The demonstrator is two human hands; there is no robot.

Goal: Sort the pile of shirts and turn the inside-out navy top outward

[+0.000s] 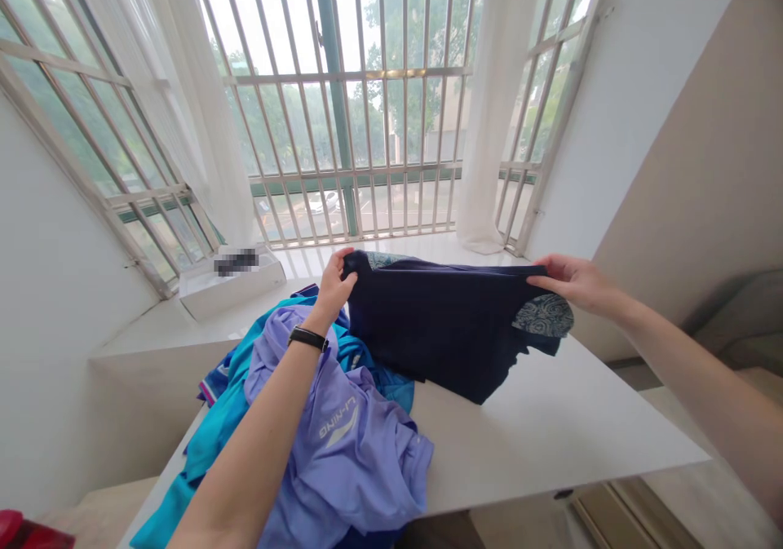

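A dark navy shirt (434, 312) with grey-green patterned patches is stretched between my hands above the white table. My left hand (338, 281), with a black band on its wrist, pinches the shirt's upper left corner. At the upper right corner, my right hand (572, 281) grips the cloth between thumb and fingers. The lower edge hangs down unevenly towards the tabletop. Below my left forearm lies a heap of clothes, with a lavender shirt (373, 459) marked with white lettering on top and a teal garment (211, 418) beneath it.
The white table (519, 443) stands against a window ledge. A white box (232, 281) sits on the ledge at the left. Barred windows (360, 125) and white curtains (489, 108) rise behind. Something red (30, 530) shows at the bottom left.
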